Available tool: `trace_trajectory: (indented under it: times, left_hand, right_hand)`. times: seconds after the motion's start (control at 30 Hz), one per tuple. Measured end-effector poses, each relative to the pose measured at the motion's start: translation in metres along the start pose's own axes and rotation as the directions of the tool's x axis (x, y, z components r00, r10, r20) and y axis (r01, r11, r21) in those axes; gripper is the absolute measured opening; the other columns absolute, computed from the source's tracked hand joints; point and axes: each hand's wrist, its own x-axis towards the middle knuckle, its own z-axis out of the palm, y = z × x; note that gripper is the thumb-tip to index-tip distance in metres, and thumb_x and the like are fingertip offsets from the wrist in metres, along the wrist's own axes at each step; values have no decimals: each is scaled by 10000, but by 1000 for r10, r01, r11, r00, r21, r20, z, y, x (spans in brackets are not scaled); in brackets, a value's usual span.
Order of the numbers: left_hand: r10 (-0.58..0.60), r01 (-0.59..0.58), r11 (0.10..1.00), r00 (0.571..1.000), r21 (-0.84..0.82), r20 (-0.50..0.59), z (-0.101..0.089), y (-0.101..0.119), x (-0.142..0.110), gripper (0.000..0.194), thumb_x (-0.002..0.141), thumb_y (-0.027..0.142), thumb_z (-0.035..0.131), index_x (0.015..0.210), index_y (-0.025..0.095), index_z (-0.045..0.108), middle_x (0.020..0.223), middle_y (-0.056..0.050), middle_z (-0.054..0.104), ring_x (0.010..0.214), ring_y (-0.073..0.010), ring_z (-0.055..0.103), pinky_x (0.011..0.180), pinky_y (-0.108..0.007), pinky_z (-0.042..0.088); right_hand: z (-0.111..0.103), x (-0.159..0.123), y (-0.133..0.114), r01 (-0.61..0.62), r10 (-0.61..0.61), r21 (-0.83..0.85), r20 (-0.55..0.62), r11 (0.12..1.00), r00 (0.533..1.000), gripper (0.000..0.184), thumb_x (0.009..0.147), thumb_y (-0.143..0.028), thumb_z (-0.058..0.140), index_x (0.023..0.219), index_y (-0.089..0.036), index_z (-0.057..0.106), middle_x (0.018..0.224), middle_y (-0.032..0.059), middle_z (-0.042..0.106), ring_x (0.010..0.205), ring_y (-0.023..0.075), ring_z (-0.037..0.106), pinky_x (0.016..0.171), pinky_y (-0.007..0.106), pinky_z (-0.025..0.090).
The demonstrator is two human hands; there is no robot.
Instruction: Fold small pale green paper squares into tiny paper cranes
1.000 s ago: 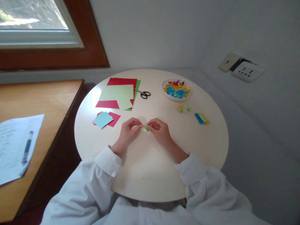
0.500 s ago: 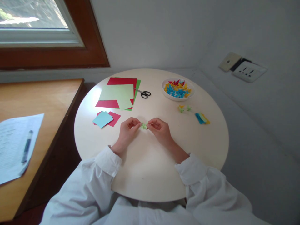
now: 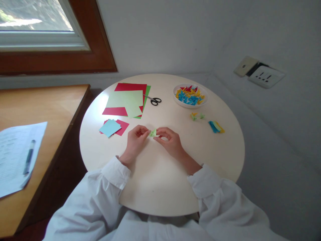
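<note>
A small light-green folded paper crane [image 3: 153,133] is between my two hands, just above the middle of the round table [image 3: 160,180]. My left hand [image 3: 136,140] pinches its left side between thumb and fingertips. On the other side, my right hand [image 3: 170,140] has thumb and index finger parted at the crane's right edge, the fingertips close to or touching the paper. The crane's finer folds are too small to make out.
Ahead left lie coloured sheets [image 3: 125,98] and black-handled scissors [image 3: 155,101], with small paper squares [image 3: 110,127] nearer. A white bowl [image 3: 191,106] of paper cranes stands ahead right. Small green folded pieces [image 3: 198,116] and a blue-yellow paper stack [image 3: 216,127] lie nearer.
My right thumb and index finger have parted from their pinch on the paper crane. The crane has tipped upward slightly; my left hand keeps its pinch.
</note>
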Motion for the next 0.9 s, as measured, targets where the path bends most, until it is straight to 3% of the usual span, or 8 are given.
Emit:
trace_trajectory:
  times: [0.23,0.57,0.9]
  left_hand:
    - [-9,11,999,999,-30,43,0,-1,-1,102,675,238,669,670,163,600,657,7,612,642,-118,566,631,-248,456]
    - [86,-83,996,986,-25,146,0,-3,-6,184,719,276,664,859,157,663,877,-70,677,777,-154,611,762,-304,490]
    - [195,-194,981,973,-17,122,3,-10,-6,117,698,225,671,797,164,655,870,-71,658,791,-158,614,760,-315,510]
  right_hand:
    - [-2,2,0,94,-100,-149,-30,984,995,26,747,-208,627,761,-207,649,797,19,675,734,137,620,655,258,520]
    - [-3,2,-6,30,-60,-238,-117,971,991,51,745,-191,610,713,-190,649,742,26,681,694,147,610,660,274,489]
    - [-2,2,-9,7,-37,-259,-110,966,993,66,728,-206,607,673,-200,644,687,15,677,636,147,589,628,279,481]
